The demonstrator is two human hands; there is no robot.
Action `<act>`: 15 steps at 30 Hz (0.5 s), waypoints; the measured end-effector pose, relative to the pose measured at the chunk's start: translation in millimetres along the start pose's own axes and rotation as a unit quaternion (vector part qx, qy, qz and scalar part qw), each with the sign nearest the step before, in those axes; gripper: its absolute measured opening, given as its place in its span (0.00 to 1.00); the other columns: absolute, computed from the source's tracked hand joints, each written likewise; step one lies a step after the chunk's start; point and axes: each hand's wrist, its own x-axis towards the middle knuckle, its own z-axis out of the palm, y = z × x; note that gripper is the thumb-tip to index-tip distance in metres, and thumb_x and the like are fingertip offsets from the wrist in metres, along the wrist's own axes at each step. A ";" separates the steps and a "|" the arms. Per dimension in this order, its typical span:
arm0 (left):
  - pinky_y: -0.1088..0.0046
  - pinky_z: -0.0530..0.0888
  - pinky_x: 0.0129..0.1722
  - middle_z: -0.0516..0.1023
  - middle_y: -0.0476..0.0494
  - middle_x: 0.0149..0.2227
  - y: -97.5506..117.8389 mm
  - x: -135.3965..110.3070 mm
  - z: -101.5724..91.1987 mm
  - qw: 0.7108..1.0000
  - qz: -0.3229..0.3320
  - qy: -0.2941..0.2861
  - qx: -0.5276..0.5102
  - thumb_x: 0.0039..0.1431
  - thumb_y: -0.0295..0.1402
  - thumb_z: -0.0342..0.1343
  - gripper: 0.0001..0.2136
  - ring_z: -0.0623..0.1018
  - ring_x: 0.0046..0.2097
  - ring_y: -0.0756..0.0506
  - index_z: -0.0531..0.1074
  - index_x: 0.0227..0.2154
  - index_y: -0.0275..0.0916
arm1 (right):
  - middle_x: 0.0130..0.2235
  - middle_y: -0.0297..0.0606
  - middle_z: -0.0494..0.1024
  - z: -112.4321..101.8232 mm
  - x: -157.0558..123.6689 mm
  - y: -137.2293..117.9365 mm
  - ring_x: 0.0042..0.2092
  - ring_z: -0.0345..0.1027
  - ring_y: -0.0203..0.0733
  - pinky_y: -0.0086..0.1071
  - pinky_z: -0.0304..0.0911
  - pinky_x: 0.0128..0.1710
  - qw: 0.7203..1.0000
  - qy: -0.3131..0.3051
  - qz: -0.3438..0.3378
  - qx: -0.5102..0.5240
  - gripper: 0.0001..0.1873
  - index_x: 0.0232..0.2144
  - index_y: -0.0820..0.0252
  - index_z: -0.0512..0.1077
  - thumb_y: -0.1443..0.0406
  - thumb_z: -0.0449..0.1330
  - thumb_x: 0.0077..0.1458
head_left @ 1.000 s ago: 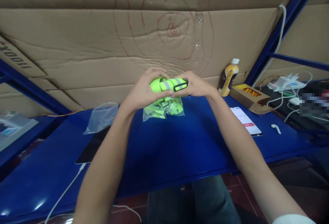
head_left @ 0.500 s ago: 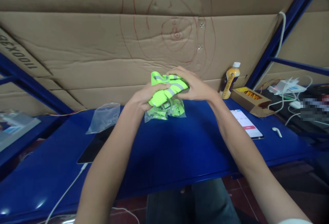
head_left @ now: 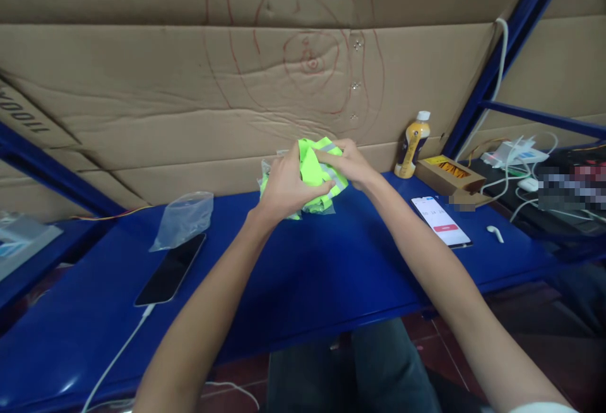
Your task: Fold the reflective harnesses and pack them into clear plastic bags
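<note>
Two hands on one item, frame centre: left hand [head_left: 284, 187] and right hand [head_left: 348, 163] both clamp a neon-green vest [head_left: 316, 172] with grey reflective strips, bunched into a wad above the far edge of the blue table [head_left: 307, 274]. Left fingers curl around the wad's left side, right fingers pinch its top right; neither hand is spread. Under the wad sits a clear bag [head_left: 326, 206] with more green fabric inside. Judging by the look: light, soft, limp cloth, no fragility, springs open if released, so grip it around the bulk, not by a loose edge. The wad sits between the palms, touching both. Left of centre: empty bag [head_left: 182, 218], dark phone [head_left: 170, 269]. Right: bottle [head_left: 413, 144], lit phone [head_left: 441, 221], earbud [head_left: 495, 233].
</note>
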 end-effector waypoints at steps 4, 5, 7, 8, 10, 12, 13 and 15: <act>0.58 0.77 0.52 0.81 0.36 0.51 0.8 -16.7 14.7 0.997 -0.012 0.059 -0.046 0.48 0.50 0.77 0.42 0.82 0.53 0.32 0.65 0.61 0.40 | 0.31 0.36 0.75 3.8 -21.5 4.7 0.33 0.65 0.39 0.32 0.63 0.33 0.995 0.079 -0.056 -0.009 0.25 0.27 0.58 0.74 0.44 0.73 0.48; 0.58 0.77 0.54 0.81 0.35 0.53 0.5 -23.3 17.9 0.995 0.005 0.082 -0.050 0.54 0.50 0.74 0.41 0.82 0.55 0.33 0.63 0.64 0.40 | 0.31 0.36 0.76 5.5 -28.9 6.9 0.33 0.65 0.39 0.32 0.63 0.34 0.993 0.093 -0.072 -0.019 0.24 0.27 0.59 0.75 0.45 0.72 0.50; 0.56 0.76 0.60 0.78 0.32 0.60 -1.3 -38.0 23.8 0.992 0.059 0.112 -0.024 0.67 0.47 0.64 0.32 0.79 0.62 0.33 0.62 0.68 0.41 | 0.30 0.35 0.74 9.3 -44.2 13.3 0.33 0.64 0.39 0.32 0.61 0.34 0.989 0.120 -0.080 -0.043 0.22 0.28 0.59 0.75 0.47 0.69 0.54; 0.54 0.74 0.63 0.75 0.30 0.64 -2.9 -45.4 26.6 0.990 0.091 0.109 0.002 0.73 0.45 0.58 0.27 0.77 0.66 0.33 0.63 0.68 0.41 | 0.29 0.34 0.73 11.4 -51.4 17.4 0.32 0.63 0.39 0.32 0.60 0.34 0.987 0.130 -0.081 -0.054 0.21 0.27 0.59 0.75 0.47 0.67 0.55; 0.50 0.71 0.68 0.71 0.27 0.68 -7.2 -59.2 32.7 0.987 0.141 0.052 0.053 0.77 0.42 0.49 0.23 0.73 0.70 0.31 0.66 0.68 0.40 | 0.27 0.32 0.70 14.8 -63.4 26.4 0.31 0.61 0.38 0.32 0.58 0.34 0.984 0.142 -0.084 -0.072 0.20 0.25 0.58 0.72 0.49 0.65 0.57; 0.48 0.72 0.67 0.72 0.25 0.68 -11.7 -69.9 40.2 0.986 0.151 -0.025 0.071 0.75 0.46 0.54 0.28 0.74 0.69 0.29 0.63 0.71 0.38 | 0.26 0.31 0.68 16.9 -71.4 34.7 0.31 0.59 0.37 0.32 0.57 0.33 0.982 0.147 -0.083 -0.086 0.20 0.24 0.58 0.70 0.50 0.64 0.58; 0.47 0.74 0.66 0.72 0.24 0.68 -13.5 -73.9 44.4 0.986 0.143 -0.047 0.072 0.71 0.49 0.60 0.35 0.75 0.68 0.27 0.60 0.72 0.37 | 0.26 0.31 0.67 17.5 -74.1 37.9 0.30 0.59 0.37 0.32 0.57 0.33 0.982 0.147 -0.080 -0.092 0.20 0.23 0.57 0.69 0.51 0.64 0.58; 0.47 0.77 0.62 0.73 0.22 0.68 -15.3 -79.0 52.1 0.989 0.114 -0.058 0.077 0.58 0.52 0.72 0.48 0.77 0.66 0.24 0.56 0.73 0.36 | 0.26 0.31 0.66 18.2 -78.1 41.4 0.30 0.58 0.37 0.33 0.57 0.32 0.981 0.142 -0.079 -0.103 0.19 0.23 0.56 0.68 0.51 0.63 0.58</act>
